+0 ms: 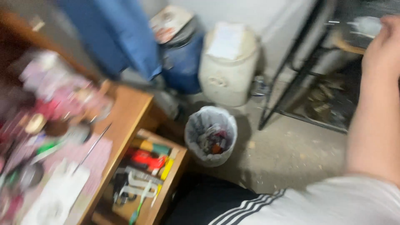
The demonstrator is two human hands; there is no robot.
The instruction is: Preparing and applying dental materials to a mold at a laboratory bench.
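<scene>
Metal rack (291,79) at right w/ a blurred white thing (366,26) on top, right hand (385,41) up against it, grip can't tell. Left hand not in view. White bin (210,135) on floor; open tool drawer (146,179) below desk.

A lined waste bin (211,135) near an open, seemingly tool-filled drawer (146,179).

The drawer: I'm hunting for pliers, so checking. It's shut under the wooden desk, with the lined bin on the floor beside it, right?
Not quite. The drawer is pulled open, not shut; the head view shows tools lying inside it. The rest holds: it sits under the wooden desk, and the lined bin stands on the floor beside it.
</scene>
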